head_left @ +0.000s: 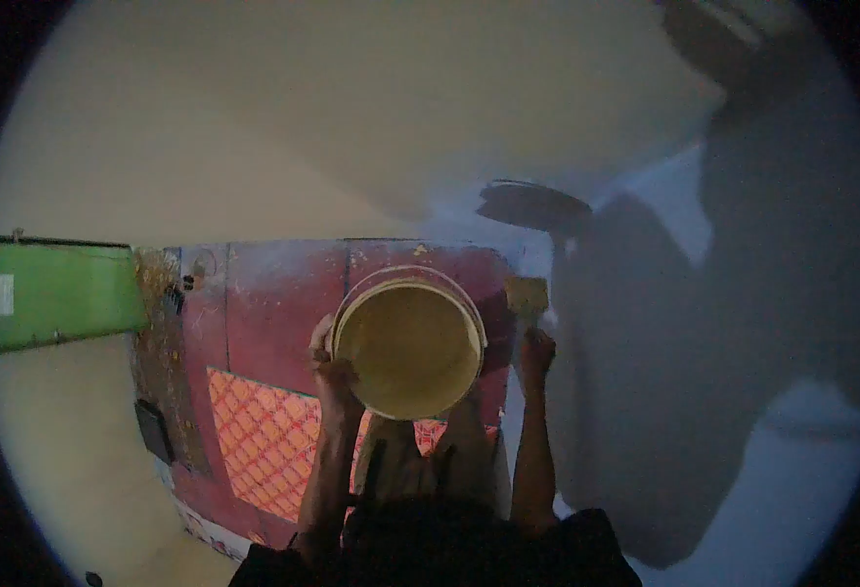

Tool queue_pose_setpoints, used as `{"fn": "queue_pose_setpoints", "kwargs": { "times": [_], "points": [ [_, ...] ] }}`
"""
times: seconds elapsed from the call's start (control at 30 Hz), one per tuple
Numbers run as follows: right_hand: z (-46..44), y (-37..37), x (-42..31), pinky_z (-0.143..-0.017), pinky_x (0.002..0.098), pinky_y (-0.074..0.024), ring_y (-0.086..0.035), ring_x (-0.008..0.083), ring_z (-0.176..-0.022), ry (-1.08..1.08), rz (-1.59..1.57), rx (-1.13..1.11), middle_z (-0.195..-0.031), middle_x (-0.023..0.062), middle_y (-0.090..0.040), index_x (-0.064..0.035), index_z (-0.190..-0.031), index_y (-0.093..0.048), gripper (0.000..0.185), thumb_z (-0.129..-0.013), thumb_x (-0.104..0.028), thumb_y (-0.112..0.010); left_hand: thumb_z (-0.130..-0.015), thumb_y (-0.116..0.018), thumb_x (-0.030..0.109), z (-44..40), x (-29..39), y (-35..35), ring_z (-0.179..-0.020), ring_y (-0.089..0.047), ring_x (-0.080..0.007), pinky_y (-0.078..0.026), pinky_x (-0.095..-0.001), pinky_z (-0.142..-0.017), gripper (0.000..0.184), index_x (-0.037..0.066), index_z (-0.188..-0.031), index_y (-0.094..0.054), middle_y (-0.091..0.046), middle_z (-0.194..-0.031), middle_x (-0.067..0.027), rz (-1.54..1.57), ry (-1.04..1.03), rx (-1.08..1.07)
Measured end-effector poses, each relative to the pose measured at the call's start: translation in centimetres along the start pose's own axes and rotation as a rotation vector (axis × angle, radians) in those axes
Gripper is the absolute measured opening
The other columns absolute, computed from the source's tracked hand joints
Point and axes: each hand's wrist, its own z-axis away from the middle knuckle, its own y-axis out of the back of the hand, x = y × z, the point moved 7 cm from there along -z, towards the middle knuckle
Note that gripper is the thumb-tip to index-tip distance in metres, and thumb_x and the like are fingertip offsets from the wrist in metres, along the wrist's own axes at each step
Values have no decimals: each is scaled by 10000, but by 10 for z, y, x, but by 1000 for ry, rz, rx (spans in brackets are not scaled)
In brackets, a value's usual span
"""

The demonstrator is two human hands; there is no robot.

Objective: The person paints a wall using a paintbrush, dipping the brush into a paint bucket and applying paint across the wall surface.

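My left hand (325, 352) grips the left side of a round, pale bucket (472, 338) by its rim. The bucket's thin handle arches over the far side of the opening. Inside, the bucket looks yellowish-brown; how full it is I cannot make out in the dim light. To the right of the bucket, my right hand (538, 350) is closed around the handle of a wide, flat paintbrush (527, 294). Its bristle end points away from me, beside the right edge of the reddish surface, apart from the bucket.
Below lies a worn, dark red surface (278, 313) with an orange patterned sheet (264, 440). A green panel (63, 293) juts in at left, with a small dark box (154, 430) nearby. Pale wall (254, 127) spans the far side; shadows fall across the right.
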Motion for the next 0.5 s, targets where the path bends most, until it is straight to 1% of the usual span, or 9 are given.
{"fn": "queue_pose_setpoints", "kwargs": {
  "times": [0.03,0.1,0.13,0.17,0.2,0.3,0.37,0.47,0.5],
  "points": [
    [17,9,17,-570,458,-446,-606,284,-601,39,44,-45,-642,175,-599,68,-739,-611,516,-911,-417,-568,-870,-613,550,5,17,-3,-1216,-511,-207,-455,-399,-1008,674,85,-1340,-478,-540,-1303,-64,-58,6,25],
    [66,57,-77,-537,412,-446,-566,216,-567,343,301,63,-637,133,-586,66,-757,-610,468,-935,-364,-561,-878,-623,502,-6,26,-19,-1200,-518,-200,-466,-381,-982,633,92,-1338,-480,-541,-1299,-64,-118,5,70],
    [89,82,-134,-525,397,-446,-552,193,-556,451,393,106,-635,120,-582,66,-763,-610,453,-943,-347,-558,-865,-593,349,-10,25,-10,-1157,-538,-196,-479,-349,-925,555,89,-1340,-475,-543,-1292,-66,-79,16,128],
    [95,108,-161,-518,362,-453,-550,175,-551,156,105,15,-660,108,-596,58,-795,-621,378,-944,-285,-567,-852,-563,196,-2,18,-7,-1114,-558,-191,-493,-318,-868,511,86,-1342,-470,-546,-1285,-69,-39,22,189],
    [99,128,-163,-510,328,-461,-547,156,-545,-139,-181,-72,-686,97,-611,50,-826,-632,303,-945,-224,-577,-852,-563,196,4,10,-15,-1114,-558,-191,-493,-318,-868,511,86,-1342,-470,-546,-1285,-69,-18,8,206],
    [133,186,-199,-492,328,-490,-606,179,-533,155,-191,-9,-735,114,-658,3,-1050,-659,285,-928,-254,-636,-645,-494,27,19,43,-25,-976,-601,-159,-486,-260,-807,577,-31,-1217,-548,-633,-1084,-84,-31,-127,141],
    [116,234,-227,-486,280,-462,-547,141,-533,24,-358,108,-735,102,-632,38,-951,-651,152,-892,-99,-626,-607,-515,15,10,27,-70,-934,-609,-144,-480,-267,-828,558,-68,-1153,-593,-661,-997,-71,-113,-142,156],
    [117,267,-230,-461,279,-458,-528,149,-500,383,-208,277,-732,111,-630,55,-1001,-647,233,-903,-156,-646,-562,-510,-10,-6,21,-76,-975,-599,-152,-471,-273,-867,598,-73,-1147,-616,-660,-1027,-92,-167,-337,106],
    [122,275,-239,-450,282,-463,-535,155,-497,332,-346,299,-732,120,-631,62,-1046,-641,301,-902,-201,-659,-562,-510,-10,-9,18,-73,-975,-599,-152,-471,-273,-867,598,-73,-1147,-616,-660,-1027,-92,-161,-344,105]
  ]
}}
